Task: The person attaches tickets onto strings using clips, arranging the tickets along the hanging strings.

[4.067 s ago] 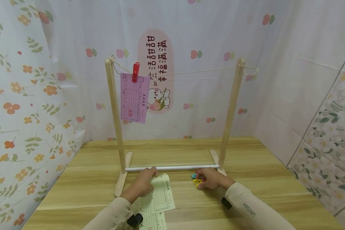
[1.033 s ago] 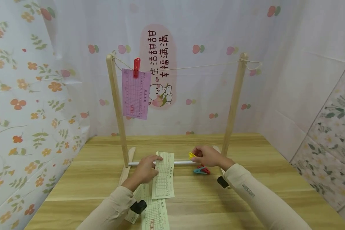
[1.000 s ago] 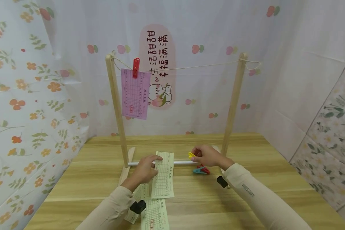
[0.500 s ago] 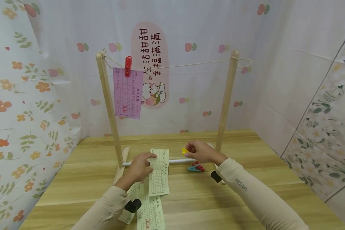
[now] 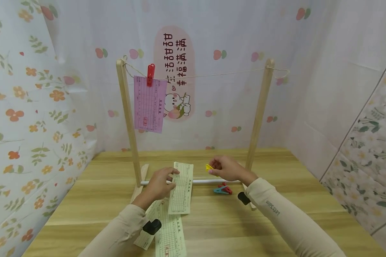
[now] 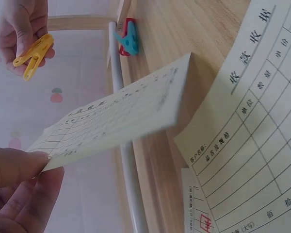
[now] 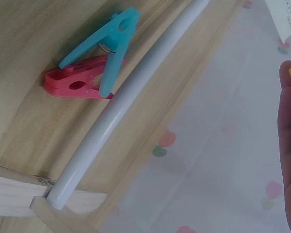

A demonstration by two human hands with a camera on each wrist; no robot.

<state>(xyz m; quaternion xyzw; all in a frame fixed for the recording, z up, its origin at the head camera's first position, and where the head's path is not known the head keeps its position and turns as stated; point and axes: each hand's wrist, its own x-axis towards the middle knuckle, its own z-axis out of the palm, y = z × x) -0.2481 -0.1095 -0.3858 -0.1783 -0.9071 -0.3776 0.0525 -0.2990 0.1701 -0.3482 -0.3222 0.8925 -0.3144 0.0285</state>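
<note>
My left hand [image 5: 159,184] pinches the edge of a pale green receipt slip [image 5: 181,191] between thumb and fingers, raised in front of the white rod. In the left wrist view that slip [image 6: 121,114] tilts away from the fingertips. To the right, my right hand [image 5: 228,168] holds a yellow clothespin [image 6: 36,54] in the air, near the rod's height. A pink receipt slip [image 5: 149,105] hangs on the string from a red clothespin [image 5: 150,75]. Below my left hand, more pale green slips [image 5: 170,232] lie on the table, partly covered by the arm.
A wooden frame [image 5: 258,117] carries a thin string [image 5: 218,74] between two posts, with a white rod [image 5: 201,181] low down. Beside the rod lie a blue clothespin [image 7: 119,41] and a red clothespin [image 7: 75,80], touching. The wooden table [image 5: 218,232] extends forward.
My left hand has lifted a green slip off the pile. The right hand has picked the yellow clothespin from the others and both hands have risen slightly. The pink slip has stayed hanging.
</note>
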